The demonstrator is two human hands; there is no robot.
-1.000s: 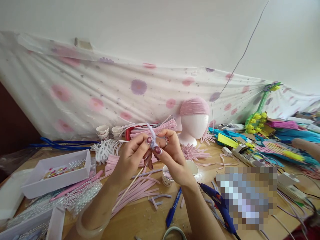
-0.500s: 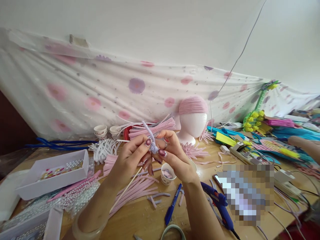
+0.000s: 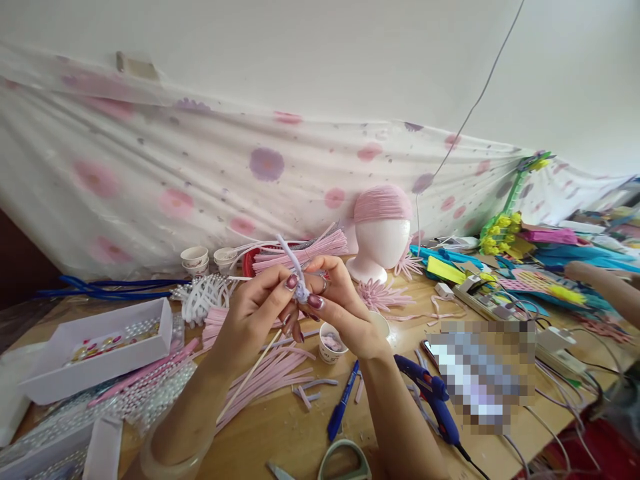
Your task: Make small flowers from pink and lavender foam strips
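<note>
Left hand and right hand pinching one lilac strip between them above the counter, one white dummy head at two o'clock, one glue gun at four, one pen at five

Two hands, one lavender piece and one foam head show. The tabletop carries two white boxes, one glue gun, one blue pen, one pair of scissors and at least four paper cups.
</note>
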